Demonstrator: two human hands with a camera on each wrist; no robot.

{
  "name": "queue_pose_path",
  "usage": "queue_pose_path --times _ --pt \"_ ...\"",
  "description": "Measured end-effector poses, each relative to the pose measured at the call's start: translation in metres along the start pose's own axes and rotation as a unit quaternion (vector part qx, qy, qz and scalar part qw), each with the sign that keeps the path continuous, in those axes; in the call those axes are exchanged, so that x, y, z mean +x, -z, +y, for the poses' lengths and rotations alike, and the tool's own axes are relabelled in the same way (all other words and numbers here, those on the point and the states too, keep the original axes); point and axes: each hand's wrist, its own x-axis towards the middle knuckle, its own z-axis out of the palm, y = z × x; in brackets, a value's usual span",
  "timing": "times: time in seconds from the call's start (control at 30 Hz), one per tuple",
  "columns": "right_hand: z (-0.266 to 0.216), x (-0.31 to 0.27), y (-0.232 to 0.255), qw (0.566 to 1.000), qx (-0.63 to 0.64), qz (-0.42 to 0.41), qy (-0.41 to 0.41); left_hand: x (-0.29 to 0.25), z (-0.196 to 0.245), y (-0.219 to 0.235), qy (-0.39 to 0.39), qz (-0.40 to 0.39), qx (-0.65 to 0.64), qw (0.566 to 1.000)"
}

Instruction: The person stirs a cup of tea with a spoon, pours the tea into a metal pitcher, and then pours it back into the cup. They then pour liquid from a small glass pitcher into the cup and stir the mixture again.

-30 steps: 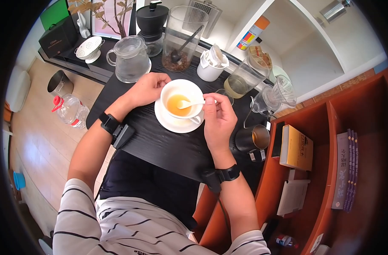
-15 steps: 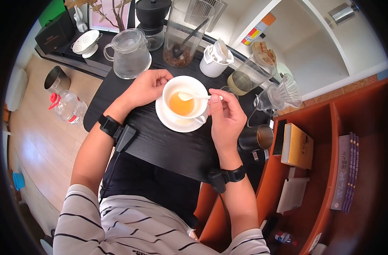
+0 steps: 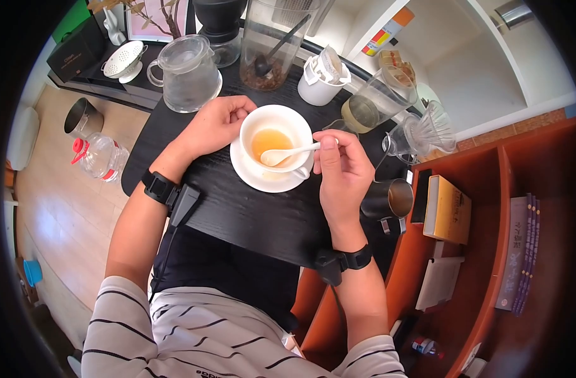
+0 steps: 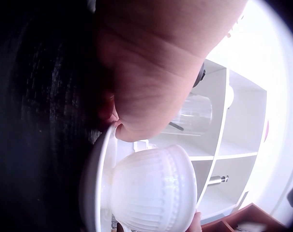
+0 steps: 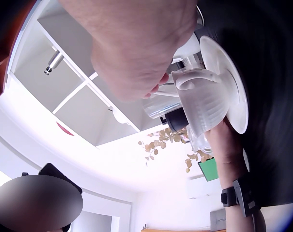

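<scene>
A white teacup [image 3: 293, 128] with amber liquid [image 3: 269, 141] in it stands on a white saucer [image 3: 255, 178] at the table's middle. My right hand [image 3: 345, 173] pinches the handle of a white spoon [image 3: 291, 152] between thumb and fingers, right of the cup. The spoon's bowl lies inside the cup, over the liquid. On the cup's far left side my left hand [image 3: 215, 126] holds the saucer's edge. In the left wrist view its fingertips are at the saucer rim, beside the ribbed cup [image 4: 153, 188]. The cup's handle [image 3: 302, 172] points toward my right hand.
Behind the cup stand a glass pitcher [image 3: 188, 79], a tall glass container [image 3: 282, 38] and a white mug with a drip bag [image 3: 319, 89]. On the right are a glass dripper [image 3: 426, 129], a dark metal pitcher [image 3: 385, 200] and a brown bookshelf [image 3: 489, 227].
The spoon's bowl has swept along the inside of the cup toward its near side. My right hand has moved slightly right with the spoon; my left hand stays at the saucer.
</scene>
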Motion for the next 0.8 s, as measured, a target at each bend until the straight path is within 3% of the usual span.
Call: queue_pose_path --times 0.1,0.3,0.53,0.6,0.73,0.8 --pt "0.0017 -0.0002 0.0001 1.0 -0.008 0.002 -0.01 -0.0003 0.0035 -0.0004 0.007 0.002 0.015 1.0" --pt "0.0037 0.003 0.0024 0.987 -0.139 0.018 0.077 -0.0003 0.0014 -0.0031 -0.017 0.021 -0.005 1.0" --pt "0.0055 -0.0011 -0.0001 0.995 -0.091 -0.003 0.048 0.0005 0.0003 -0.0005 0.007 0.006 0.015 1.0" --pt "0.0031 -0.0005 -0.0014 0.999 -0.025 0.003 0.042 0.0003 0.0013 -0.0001 0.006 0.005 0.018 1.0" --pt "0.0068 -0.0005 0.0017 0.999 -0.04 -0.008 0.025 0.0008 0.0005 0.0 0.015 0.001 0.011 1.0" --pt "0.0099 0.0001 0.0028 0.994 -0.097 0.007 0.059 0.0006 0.0006 0.0001 0.018 -0.002 0.002 1.0"
